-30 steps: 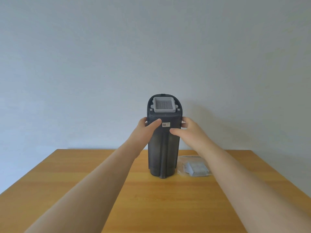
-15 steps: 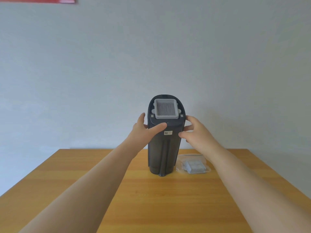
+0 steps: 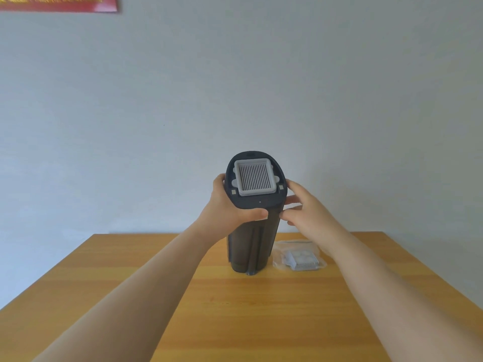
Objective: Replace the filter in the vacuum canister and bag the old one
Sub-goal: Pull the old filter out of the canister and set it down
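Canister (image 3: 252,231) now tipped toward camera, old filter (image 3: 254,177) exposed; left hand (image 3: 230,207) grips canister, right hand (image 3: 311,212) loosened, fingers open beside it — filter pull likely next.

The canister (image 3: 251,239) is dark charcoal grey, with a small white label partly visible on its front. Two small light grey squares mark its top face. The filter (image 3: 253,176) seated in the top has a light grey frame around fine parallel pleats striped grey and white. The bench (image 3: 235,309) is honey-coloured wood with a darker streaked grain. The bag (image 3: 299,254) is clear plastic; the filter inside it is pale grey with a ribbed edge. The wall (image 3: 235,87) is plain pale grey-blue. The banner (image 3: 57,3) is red with gold markings.
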Available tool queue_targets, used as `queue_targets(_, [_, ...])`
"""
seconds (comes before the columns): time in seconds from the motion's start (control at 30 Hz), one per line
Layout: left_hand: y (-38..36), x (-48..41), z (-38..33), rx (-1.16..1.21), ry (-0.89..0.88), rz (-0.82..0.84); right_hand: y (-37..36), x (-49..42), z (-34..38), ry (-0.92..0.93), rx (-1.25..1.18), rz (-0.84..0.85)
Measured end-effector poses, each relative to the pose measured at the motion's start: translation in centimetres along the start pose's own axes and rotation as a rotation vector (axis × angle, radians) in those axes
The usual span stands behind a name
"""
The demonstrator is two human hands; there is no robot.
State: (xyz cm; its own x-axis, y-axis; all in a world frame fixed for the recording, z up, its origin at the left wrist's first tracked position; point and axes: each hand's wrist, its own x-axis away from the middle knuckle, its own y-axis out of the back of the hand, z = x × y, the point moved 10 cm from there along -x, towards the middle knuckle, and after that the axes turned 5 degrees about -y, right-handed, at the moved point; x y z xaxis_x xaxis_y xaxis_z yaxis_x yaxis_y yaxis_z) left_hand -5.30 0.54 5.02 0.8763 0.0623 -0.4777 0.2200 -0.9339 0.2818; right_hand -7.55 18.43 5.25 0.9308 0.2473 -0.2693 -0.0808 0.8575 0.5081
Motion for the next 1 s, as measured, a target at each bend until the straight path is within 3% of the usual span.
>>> queue_targets(0.3, [-0.2, 0.1, -0.7, -0.018, -0.04, -0.003, 0.5, -0.2, 0.3, 0.009, -0.044, -0.027])
queue_targets(0.5, [-0.1, -0.1, -0.5, 0.018, -0.039, 0.005, 2.8, -0.6, 1.7, 0.079, -0.142, -0.223])
queue_targets(0.7, [-0.3, -0.2, -0.8, 0.018, -0.07, 0.025, 2.3, -0.2, 4.3, 0.247, 0.128, -0.302])
queue_targets(1.0, [-0.2, -0.5, -0.5, -0.017, -0.046, 0.03, 1.9, -0.5, 4.8, 0.237, 0.37, -0.356])
